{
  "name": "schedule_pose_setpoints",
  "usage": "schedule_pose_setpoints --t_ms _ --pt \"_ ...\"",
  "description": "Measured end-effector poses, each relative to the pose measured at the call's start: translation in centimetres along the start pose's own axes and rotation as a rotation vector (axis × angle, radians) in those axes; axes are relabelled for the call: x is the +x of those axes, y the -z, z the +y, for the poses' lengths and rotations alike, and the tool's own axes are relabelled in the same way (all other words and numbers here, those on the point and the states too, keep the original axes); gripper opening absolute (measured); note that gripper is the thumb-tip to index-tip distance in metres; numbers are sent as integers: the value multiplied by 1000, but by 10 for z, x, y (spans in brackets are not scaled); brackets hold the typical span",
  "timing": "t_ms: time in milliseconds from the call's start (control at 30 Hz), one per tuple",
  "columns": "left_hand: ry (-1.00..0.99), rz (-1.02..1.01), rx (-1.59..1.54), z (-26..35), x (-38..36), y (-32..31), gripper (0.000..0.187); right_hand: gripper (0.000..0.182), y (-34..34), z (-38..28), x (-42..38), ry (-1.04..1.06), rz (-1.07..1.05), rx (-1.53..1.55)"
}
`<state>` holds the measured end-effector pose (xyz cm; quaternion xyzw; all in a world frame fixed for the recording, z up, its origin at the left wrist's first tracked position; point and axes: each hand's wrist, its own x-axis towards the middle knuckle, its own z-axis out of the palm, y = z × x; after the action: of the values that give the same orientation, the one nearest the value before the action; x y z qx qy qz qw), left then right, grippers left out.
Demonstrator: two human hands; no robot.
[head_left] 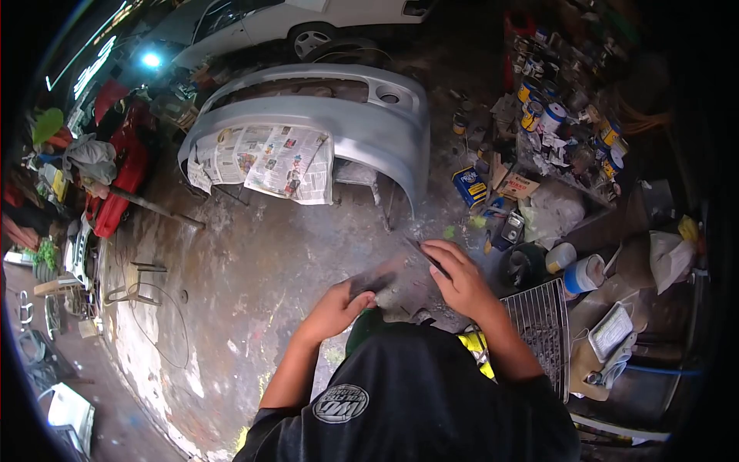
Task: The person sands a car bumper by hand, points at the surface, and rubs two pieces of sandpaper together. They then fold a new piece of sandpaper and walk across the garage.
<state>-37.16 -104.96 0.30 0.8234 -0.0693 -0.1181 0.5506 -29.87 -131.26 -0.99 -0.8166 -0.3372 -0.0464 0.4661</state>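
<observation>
My left hand (pixel 344 308) is closed round the near end of a flat greyish piece (pixel 376 279), which blurs into the floor behind it. My right hand (pixel 456 279) grips a thin dark strip (pixel 433 259) between thumb and fingers, to the right of the flat piece. The two hands are apart, in front of my dark shirt (pixel 431 393). Beyond them stands a grey car bumper (pixel 300 108), with newspaper sheets (pixel 281 162) covering part of its lower front.
A wire rack (pixel 536 327) is close by my right forearm. Paint cans (pixel 553 117) and clutter crowd a bench at the right, with a blue tin (pixel 469 187) on the floor. A small metal stand (pixel 137 283) is at left, and a white car (pixel 269 23) is behind.
</observation>
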Motion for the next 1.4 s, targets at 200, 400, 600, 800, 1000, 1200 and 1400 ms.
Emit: schedule_pose_setpoints --t_ms 200,400,600,800,1000,1200,1400 --pt "-185 118 692 3 10 -5 66 50 12 -41 -9 166 -257 -142" --pt "-246 148 858 14 10 -7 69 49 10 -44 -10 135 -255 -185" --pt "-336 82 844 26 1 -22 67 44 -3 28 6 -108 -60 -260" --pt "-107 116 464 22 -2 -29 50 37 -5 64 11 -595 320 581" --pt "-60 44 213 41 -2 -44 36 54 -21 62 31 -708 584 711" --pt "-135 159 264 30 5 -56 37 55 -76 69 7 -731 553 653" --pt "84 273 197 0 17 -55 28 58 -89 36 -37 -781 214 749"
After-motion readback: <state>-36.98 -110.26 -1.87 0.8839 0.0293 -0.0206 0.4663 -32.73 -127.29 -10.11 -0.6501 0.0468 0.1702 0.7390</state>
